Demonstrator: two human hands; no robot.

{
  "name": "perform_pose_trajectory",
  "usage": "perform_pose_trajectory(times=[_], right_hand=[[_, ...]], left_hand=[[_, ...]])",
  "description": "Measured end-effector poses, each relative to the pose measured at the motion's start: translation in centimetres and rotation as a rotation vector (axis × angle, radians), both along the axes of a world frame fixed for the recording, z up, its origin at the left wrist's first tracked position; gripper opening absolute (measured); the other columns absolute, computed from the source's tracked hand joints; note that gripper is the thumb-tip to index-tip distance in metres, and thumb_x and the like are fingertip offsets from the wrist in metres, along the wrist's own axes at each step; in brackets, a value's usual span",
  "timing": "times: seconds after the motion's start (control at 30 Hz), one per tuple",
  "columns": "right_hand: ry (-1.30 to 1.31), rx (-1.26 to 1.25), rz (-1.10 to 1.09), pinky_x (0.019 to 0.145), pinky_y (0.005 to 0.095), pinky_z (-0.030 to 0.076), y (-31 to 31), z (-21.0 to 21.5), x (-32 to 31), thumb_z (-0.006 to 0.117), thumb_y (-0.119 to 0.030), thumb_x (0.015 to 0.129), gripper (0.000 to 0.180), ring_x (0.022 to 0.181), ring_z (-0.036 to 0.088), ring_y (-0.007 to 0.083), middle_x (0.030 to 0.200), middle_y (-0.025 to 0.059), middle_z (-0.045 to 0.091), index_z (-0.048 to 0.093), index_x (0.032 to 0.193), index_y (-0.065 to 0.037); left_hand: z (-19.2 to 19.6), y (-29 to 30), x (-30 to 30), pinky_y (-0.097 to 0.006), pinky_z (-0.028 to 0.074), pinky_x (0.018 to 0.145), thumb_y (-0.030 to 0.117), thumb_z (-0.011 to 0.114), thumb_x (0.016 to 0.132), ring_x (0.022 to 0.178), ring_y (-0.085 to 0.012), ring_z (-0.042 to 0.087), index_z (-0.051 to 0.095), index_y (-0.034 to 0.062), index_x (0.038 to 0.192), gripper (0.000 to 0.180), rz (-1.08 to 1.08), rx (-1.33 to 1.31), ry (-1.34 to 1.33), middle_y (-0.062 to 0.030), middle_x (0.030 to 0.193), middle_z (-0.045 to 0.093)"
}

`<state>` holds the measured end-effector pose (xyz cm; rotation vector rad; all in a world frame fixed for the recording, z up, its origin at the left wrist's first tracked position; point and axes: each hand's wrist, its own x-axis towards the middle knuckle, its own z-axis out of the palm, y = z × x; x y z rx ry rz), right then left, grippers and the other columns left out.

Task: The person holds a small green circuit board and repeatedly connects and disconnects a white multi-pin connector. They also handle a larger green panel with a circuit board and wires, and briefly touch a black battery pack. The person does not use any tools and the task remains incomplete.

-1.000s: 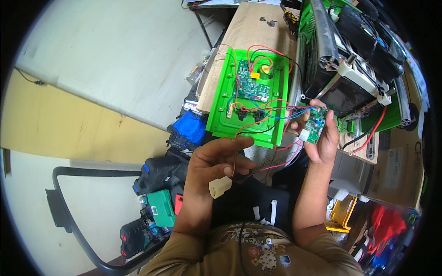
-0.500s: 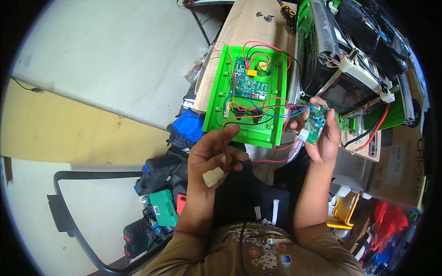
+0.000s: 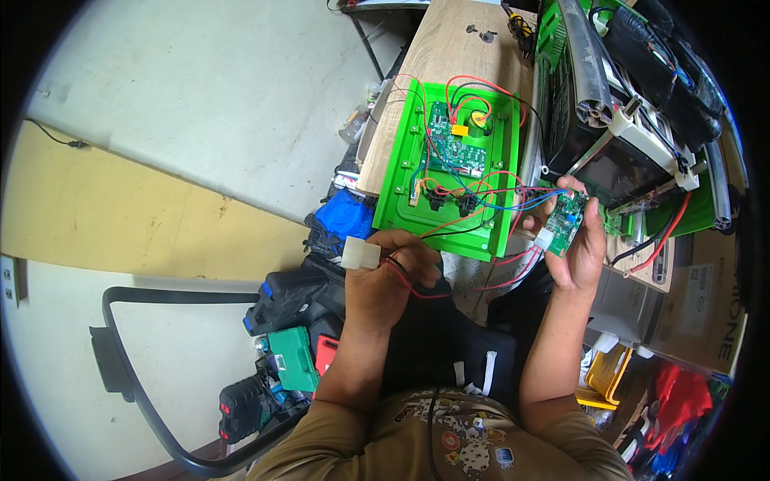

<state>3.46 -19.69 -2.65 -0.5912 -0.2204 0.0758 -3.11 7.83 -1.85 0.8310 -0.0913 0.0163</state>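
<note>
My right hand [image 3: 583, 248] is closed around the edges of a small green circuit board [image 3: 568, 220], held just right of a green plastic panel [image 3: 387, 204]. Red, blue and black wires run from this board to the panel. A white plug sits at the board's lower corner. My left hand [image 3: 389, 268] pinches the wires of a white wire connector [image 3: 361, 253], which sticks out past the thumb. Inside the panel lie a larger green circuit board [image 3: 449, 148] and a round yellow-topped part [image 3: 479, 120]. Some of my left fingers are hidden behind the wires.
The panel rests on a wooden bench [image 3: 429, 48]. To the right stands a black battery-like block [image 3: 589, 152] in a metal frame. Below left are a green case [image 3: 290, 359], black tool cases and a blue bag [image 3: 345, 215]. A cardboard box [image 3: 690, 297] stands at right.
My left hand has turned, so the white connector has swung from below the fingers up to their left. The whole view has shifted slightly; my right hand keeps the small board.
</note>
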Motion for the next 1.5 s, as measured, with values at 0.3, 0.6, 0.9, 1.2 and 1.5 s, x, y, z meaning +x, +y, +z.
perform_pose_trajectory(times=[0.3,0.6,0.9,1.2,1.5], right_hand=[[-0.042,-0.048,0.023,0.087,0.0474,0.053,-0.1,0.0,0.0,0.055,-0.047,0.107,0.052,0.094,0.065,0.0204,0.102,0.0095,0.068,0.052,0.135,-0.004],[-0.044,-0.048,0.030,0.087,0.0470,0.053,-0.2,-0.1,0.0,0.056,-0.046,0.106,0.051,0.096,0.066,0.0212,0.104,0.0102,0.069,0.053,0.136,-0.004],[-0.037,-0.055,0.016,0.087,0.0470,0.054,-0.1,-0.1,-0.1,0.056,-0.046,0.106,0.052,0.096,0.066,0.0217,0.104,0.0110,0.069,0.052,0.136,-0.003],[0.017,-0.038,-0.016,0.088,0.0488,0.056,-0.1,-0.2,-0.1,0.059,-0.045,0.105,0.052,0.094,0.068,0.0249,0.105,0.0118,0.070,0.053,0.135,-0.003],[0.003,-0.016,-0.014,0.088,0.0478,0.057,-0.2,-0.6,0.3,0.057,-0.043,0.106,0.049,0.095,0.071,0.0255,0.106,0.0121,0.073,0.054,0.135,-0.003]], left_hand=[[0.7,-0.4,-0.2,-0.032,0.056,0.063,0.021,0.066,0.104,0.071,-0.0221,0.070,0.066,-0.0020,0.109,0.024,-0.018,0.047,0.048,-0.0153,0.084,0.072],[1.1,-0.8,-0.5,-0.032,0.057,0.063,0.026,0.057,0.109,0.071,-0.0225,0.071,0.066,-0.0024,0.109,0.030,-0.052,0.062,0.041,-0.0162,0.083,0.073],[0.7,-0.6,-0.6,-0.031,0.053,0.061,0.026,0.061,0.106,0.064,-0.0197,0.065,0.069,-0.0040,0.104,0.031,0.022,0.137,0.013,-0.0124,0.083,0.070],[0.8,0.0,0.0,-0.042,0.048,0.099,0.014,0.067,0.093,0.109,-0.0279,0.061,0.068,-0.0038,0.096,0.018,0.108,0.307,-0.268,-0.0156,0.118,0.062],[3.9,1.0,-1.0,-0.052,0.047,0.108,0.044,0.074,0.093,0.098,-0.0298,0.066,0.068,0.0003,0.097,0.044,0.166,0.351,-0.480,-0.0136,0.084,0.067]])
